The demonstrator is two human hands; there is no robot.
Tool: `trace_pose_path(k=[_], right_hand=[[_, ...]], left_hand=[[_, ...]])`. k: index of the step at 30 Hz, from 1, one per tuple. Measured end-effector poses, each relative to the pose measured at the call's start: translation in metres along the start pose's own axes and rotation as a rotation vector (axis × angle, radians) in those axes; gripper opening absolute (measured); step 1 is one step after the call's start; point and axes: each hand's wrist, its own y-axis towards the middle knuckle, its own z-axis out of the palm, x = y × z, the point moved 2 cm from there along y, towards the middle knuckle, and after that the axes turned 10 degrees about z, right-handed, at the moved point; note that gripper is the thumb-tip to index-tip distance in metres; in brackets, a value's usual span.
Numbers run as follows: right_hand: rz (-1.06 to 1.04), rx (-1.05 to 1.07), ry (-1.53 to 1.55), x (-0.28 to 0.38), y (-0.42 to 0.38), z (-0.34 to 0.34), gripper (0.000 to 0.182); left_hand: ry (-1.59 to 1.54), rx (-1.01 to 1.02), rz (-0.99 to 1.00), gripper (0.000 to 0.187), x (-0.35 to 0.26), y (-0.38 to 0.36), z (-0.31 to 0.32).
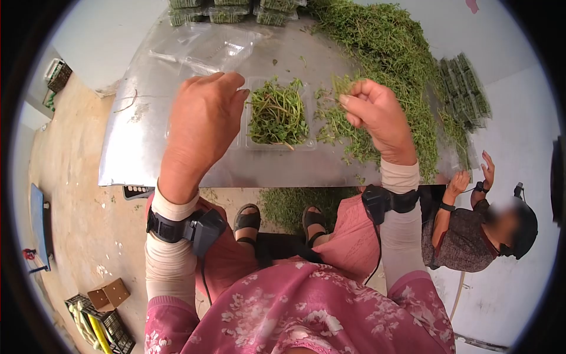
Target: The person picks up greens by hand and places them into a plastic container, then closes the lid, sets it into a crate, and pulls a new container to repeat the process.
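Note:
Between my hands, an open clear plastic container (252,145) lies on the metal table, filled with leafy green sprigs (277,112). My left hand (203,121) hovers at the container's left side, fingers curled and thumb pressed in; whatever they may hold is hidden. To the right, my right hand (380,118) pinches a small, blurred bit of green sprigs (342,87) between thumb and fingers. Loose sprigs (336,124) are scattered below and beside that hand. Clear empty plastic containers (221,50) lie beyond my left hand.
A large heap of greens (395,47) covers the right side of the metal table (141,106). Filled packs (227,13) are stacked at the back, more packs (466,88) at far right. A co-worker (471,230) reaches in from the right. Crates (115,330) stand on the floor.

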Motion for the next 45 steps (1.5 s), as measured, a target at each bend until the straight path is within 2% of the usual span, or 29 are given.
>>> trace_pose_path(k=[5,9,12,15,18,21,24,34,45], right_hand=[[0.019,0.151,-0.024,0.008,0.01,0.043,0.022],[-0.037,0.086,-0.142,0.005,0.003,0.056,0.04],[-0.067,0.062,-0.139,-0.007,0.002,0.044,0.035],[-0.031,0.062,-0.268,-0.014,-0.001,0.035,0.028],[-0.099,-0.034,-0.44,-0.028,-0.001,0.031,0.022],[-0.371,-0.126,-0.494,-0.036,-0.001,0.035,0.019],[-0.429,-0.15,-0.553,-0.035,-0.003,0.028,0.017],[-0.349,-0.298,-0.37,-0.037,0.002,-0.018,0.014],[-0.364,-0.463,-0.346,-0.033,0.002,-0.063,0.013]], left_hand=[[0.01,0.016,0.029,0.008,-0.003,0.001,0.002],[0.069,0.09,0.089,0.01,0.0,-0.002,0.006],[0.166,0.198,0.109,0.012,-0.002,-0.004,0.01],[0.217,0.234,0.138,0.014,-0.004,-0.006,0.016],[0.242,0.244,0.152,0.013,-0.006,-0.006,0.023],[0.203,0.23,0.134,0.013,-0.008,-0.005,0.026],[0.186,0.203,0.14,0.013,-0.01,-0.005,0.028],[0.201,0.186,0.183,0.01,-0.012,-0.004,0.034],[0.184,0.211,0.152,0.003,-0.016,-0.004,0.037]])
